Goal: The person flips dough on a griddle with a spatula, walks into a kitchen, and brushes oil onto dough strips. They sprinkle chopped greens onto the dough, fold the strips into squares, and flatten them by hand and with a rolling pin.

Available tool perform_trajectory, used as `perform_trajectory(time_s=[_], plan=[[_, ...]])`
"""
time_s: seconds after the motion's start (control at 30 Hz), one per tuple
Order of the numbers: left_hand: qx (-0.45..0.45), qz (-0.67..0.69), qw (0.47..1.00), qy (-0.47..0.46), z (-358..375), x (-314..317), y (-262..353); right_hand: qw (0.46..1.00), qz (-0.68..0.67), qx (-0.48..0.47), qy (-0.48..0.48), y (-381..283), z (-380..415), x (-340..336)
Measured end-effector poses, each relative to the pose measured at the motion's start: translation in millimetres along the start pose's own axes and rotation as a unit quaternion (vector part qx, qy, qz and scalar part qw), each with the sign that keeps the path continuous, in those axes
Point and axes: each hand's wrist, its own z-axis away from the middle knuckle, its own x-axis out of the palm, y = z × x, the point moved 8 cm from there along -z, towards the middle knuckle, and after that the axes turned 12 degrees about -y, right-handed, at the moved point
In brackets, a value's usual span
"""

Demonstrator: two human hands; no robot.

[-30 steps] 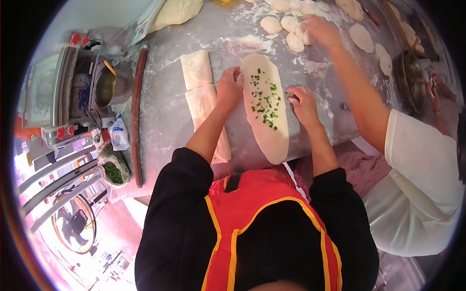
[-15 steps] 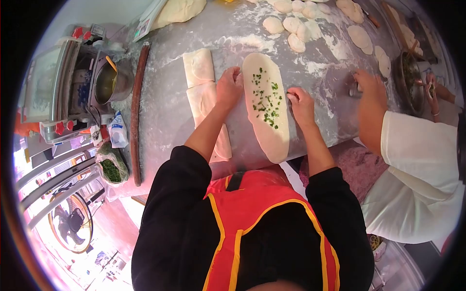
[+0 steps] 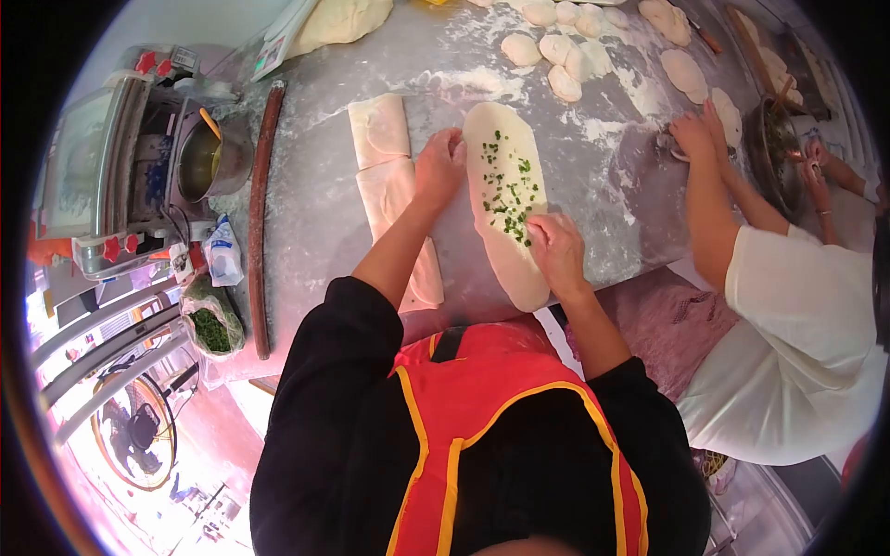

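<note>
A long oval sheet of dough point(image 3: 508, 269) lies on the metal table, with chopped green onion point(image 3: 510, 199) scattered along its upper and middle part. My right hand point(image 3: 556, 246) is over its right edge, fingers bunched at the green bits; whatever they hold is hidden. Beside the sheet's upper left edge rests my left hand point(image 3: 440, 165), fingers curled, its fingertips out of clear sight. Left of that hand, folded dough pieces point(image 3: 380, 130) lie in a column, partly behind my left forearm.
A long rolling pin point(image 3: 266, 213), a metal pot point(image 3: 213, 159) and a bag of chopped greens point(image 3: 211, 324) are at the left. Dough balls point(image 3: 521, 49) sit at the back. At the right, a co-worker's hands point(image 3: 695, 134) are near flat dough rounds point(image 3: 684, 76); another person's hands point(image 3: 816, 167) are by a pan point(image 3: 779, 153).
My right hand has moved left and down, from beside the sheet onto its right edge. My left hand stays almost still. The co-worker's second hand has come into view at the right.
</note>
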Motion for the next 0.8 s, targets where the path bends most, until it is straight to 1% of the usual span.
perform_trajectory(time_s=[0.07,0.17,0.27,0.37,0.47,0.57,0.6,0.7,0.8], plan=[[0.002,-0.009,1.0,-0.001,-3.0,0.5,0.3,0.998,0.04,0.039,-0.023,2.1,-3.2,-2.5],[-0.002,-0.018,1.0,0.001,-9.1,-0.9,-1.0,0.991,-0.093,0.072,0.056,36.0,-13.2,-10.0],[-0.004,-0.022,1.0,0.001,-15.3,0.2,-1.9,0.987,-0.091,0.098,0.089,55.4,-26.3,-19.2],[-0.004,-0.034,0.999,-0.003,-25.4,3.1,-1.6,0.998,0.011,0.02,0.066,52.5,-42.0,-11.1],[-0.009,-0.041,0.999,-0.005,-37.0,7.0,2.8,0.997,0.041,0.065,0.029,52.7,-52.2,-6.9],[-0.023,-0.059,0.998,-0.01,-45.2,9.9,4.7,0.999,0.024,0.022,-0.004,9.4,-59.2,-8.0],[-0.032,-0.073,0.997,-0.017,-47.0,9.6,6.7,0.994,0.053,0.021,-0.092,-1.1,-62.7,1.2],[-0.074,-0.084,0.993,-0.042,-54.7,12.8,3.3,0.999,-0.02,-0.039,-0.005,-7.5,-72.6,-3.6],[-0.107,-0.073,0.99,-0.063,-58.9,14.2,-1.3,0.984,-0.061,0.133,0.099,58.7,-92.4,-29.7]])
